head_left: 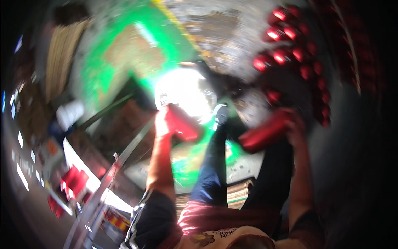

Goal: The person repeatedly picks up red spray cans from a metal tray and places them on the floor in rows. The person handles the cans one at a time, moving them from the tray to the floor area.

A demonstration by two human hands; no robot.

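My left hand is closed on a smooth red piece, lit brightly beside a round, glaring white area in the middle. At the right, my right hand grips a longer glossy red piece, tilted with its lower end toward my legs. Both pieces are smeared by motion, so their exact kind cannot be told. Several shiny rounded red pieces lie in rows on the floor, beyond my right hand.
Green paint with a yellow edge line marks part of the worn floor. On the left are a stack of tan sheets, a white container and a metal bar. Another tan stack shows between my legs.
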